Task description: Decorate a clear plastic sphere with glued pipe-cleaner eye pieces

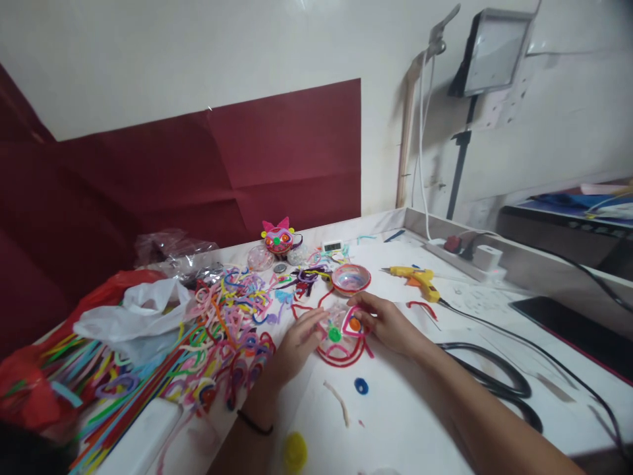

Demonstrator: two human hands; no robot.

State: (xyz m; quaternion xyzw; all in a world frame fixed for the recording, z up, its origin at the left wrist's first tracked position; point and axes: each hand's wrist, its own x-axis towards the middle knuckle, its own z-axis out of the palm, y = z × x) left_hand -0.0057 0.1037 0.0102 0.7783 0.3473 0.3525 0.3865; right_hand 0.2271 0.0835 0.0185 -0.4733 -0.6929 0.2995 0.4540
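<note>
Both my hands rest on a clear plastic dome craft [341, 333] on the white table [420, 409]. It carries a green spot, an orange spot and a red pipe-cleaner outline. My left hand [297, 343] presses its left side, fingers curled against it. Holding the right side, my right hand [383, 323] has its fingers bent over the top edge. A blue ring [361, 386] and a short white pipe-cleaner piece [339, 401] lie just in front of the craft.
A heap of coloured pipe cleaners [217, 330] and plastic bags [133, 313] fill the left. Behind lie a pink bowl [351, 278], a finished pink-eared figure [277, 237] and a yellow glue gun [415, 278]. Black cables [494, 376] run along the right.
</note>
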